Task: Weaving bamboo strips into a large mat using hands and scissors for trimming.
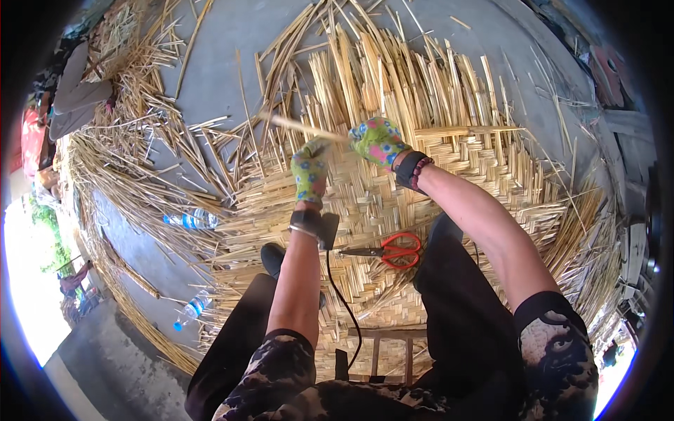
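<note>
My left hand [309, 172] and my right hand [379, 142] wear green flowered gloves and are raised above a woven straw mat [382, 189]. Between them a pale straw strip [298, 126], smeared by motion, slants up to the left. The right fingers are closed at its right end. Just under the strip the left fingers are closed too, but what lies in them is hidden. Scissors with red handles [401, 250] rest on the mat between my feet, blades pointing left. Long unwoven straw ends [365, 70] fan out from the mat's far edge.
Loose straw [140, 168] is heaped along the left, with more stalks [583, 231] at the right. Two plastic bottles, one farther off [193, 219] and one nearer [193, 310], lie at the left. A black cable [344, 302] hangs from my left wrist. A wooden stool [393, 351] shows below.
</note>
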Available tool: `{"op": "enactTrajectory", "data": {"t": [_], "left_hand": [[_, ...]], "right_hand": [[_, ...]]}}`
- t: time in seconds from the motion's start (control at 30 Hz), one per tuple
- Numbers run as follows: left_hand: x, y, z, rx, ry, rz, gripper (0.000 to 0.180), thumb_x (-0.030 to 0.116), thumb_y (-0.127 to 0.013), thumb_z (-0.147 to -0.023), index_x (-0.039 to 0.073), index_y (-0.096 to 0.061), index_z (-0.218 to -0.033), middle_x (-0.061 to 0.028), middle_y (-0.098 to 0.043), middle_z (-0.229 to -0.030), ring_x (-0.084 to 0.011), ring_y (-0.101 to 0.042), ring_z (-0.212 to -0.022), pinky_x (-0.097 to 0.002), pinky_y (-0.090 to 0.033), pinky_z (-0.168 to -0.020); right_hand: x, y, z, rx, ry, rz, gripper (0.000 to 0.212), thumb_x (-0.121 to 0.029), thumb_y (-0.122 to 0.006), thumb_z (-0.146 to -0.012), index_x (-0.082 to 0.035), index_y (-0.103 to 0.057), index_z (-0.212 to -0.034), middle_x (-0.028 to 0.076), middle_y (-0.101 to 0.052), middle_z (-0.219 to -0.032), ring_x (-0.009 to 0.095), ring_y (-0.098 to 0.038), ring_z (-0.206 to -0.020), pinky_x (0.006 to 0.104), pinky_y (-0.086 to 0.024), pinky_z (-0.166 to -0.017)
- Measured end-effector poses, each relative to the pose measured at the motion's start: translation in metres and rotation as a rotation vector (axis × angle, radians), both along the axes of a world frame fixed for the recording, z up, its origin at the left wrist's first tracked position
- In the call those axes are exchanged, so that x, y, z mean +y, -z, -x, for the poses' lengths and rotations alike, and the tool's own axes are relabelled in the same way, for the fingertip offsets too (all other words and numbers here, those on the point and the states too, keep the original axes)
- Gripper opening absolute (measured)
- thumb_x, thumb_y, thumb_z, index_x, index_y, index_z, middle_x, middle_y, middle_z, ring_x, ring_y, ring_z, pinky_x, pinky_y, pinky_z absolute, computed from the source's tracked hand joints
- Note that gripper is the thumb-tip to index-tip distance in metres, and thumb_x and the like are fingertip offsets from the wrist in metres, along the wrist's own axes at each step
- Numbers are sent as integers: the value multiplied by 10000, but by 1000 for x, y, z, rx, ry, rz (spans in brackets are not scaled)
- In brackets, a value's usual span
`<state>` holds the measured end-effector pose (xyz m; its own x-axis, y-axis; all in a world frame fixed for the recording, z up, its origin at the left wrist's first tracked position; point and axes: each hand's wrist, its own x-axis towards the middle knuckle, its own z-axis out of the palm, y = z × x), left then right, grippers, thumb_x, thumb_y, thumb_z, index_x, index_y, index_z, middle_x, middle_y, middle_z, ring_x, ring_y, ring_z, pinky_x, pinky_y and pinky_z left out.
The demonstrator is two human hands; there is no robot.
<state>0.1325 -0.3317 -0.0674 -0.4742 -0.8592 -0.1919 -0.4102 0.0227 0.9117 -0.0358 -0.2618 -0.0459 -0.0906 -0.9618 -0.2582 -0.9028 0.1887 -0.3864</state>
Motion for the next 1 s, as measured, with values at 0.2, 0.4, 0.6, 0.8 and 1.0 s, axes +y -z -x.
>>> {"op": "enactTrajectory", "data": {"t": [0.2, 0.4, 0.6, 0.8, 1.0], "left_hand": [[-20, 20, 32, -311, 53, 70, 414, 139, -677, -735, 26, -599, -1126, -138, -668, -844, -210, -645, -744, -297, -497, -670], [-42, 10, 40, -451, 286, 86, 431, 237, -737, -660, 10, -613, -1004, -166, -656, -839, -303, -645, -798, -347, -512, -718], [-16, 13, 39, -623, 142, 365, 337, 226, -677, -693, 13, -595, -942, -202, -631, -833, -383, -617, -799, -409, -496, -687], [-39, 28, 26, -160, 143, -231, 226, 79, -746, -672, 0, -603, -827, -20, -613, -702, -98, -545, -647, -263, -439, -539], [-39, 30, 24, 149, 163, -434, 333, 99, -732, -721, -29, -602, -1000, -56, -645, -837, -120, -556, -706, -259, -450, -623]], "right_hand": [[9, -13, -5, -181, 268, 145, 320, -254, -638, -755, -65, -649, -1013, 151, -647, -815, 261, -629, -721, 360, -495, -649], [7, -27, -1, -481, 532, -1, 459, -253, -637, -754, -25, -570, -1146, 190, -630, -999, 300, -616, -891, 357, -487, -765], [14, -20, -7, -492, 583, 193, 389, -345, -589, -779, -33, -589, -1013, 167, -623, -892, 298, -610, -791, 380, -481, -691], [22, -13, -4, -574, 625, 93, 309, -250, -604, -742, -42, -591, -970, 158, -627, -863, 284, -611, -754, 389, -483, -662], [18, -2, -5, -508, 660, 173, 311, -253, -629, -753, -86, -619, -1015, 132, -638, -832, 241, -616, -695, 356, -491, -610]]}}
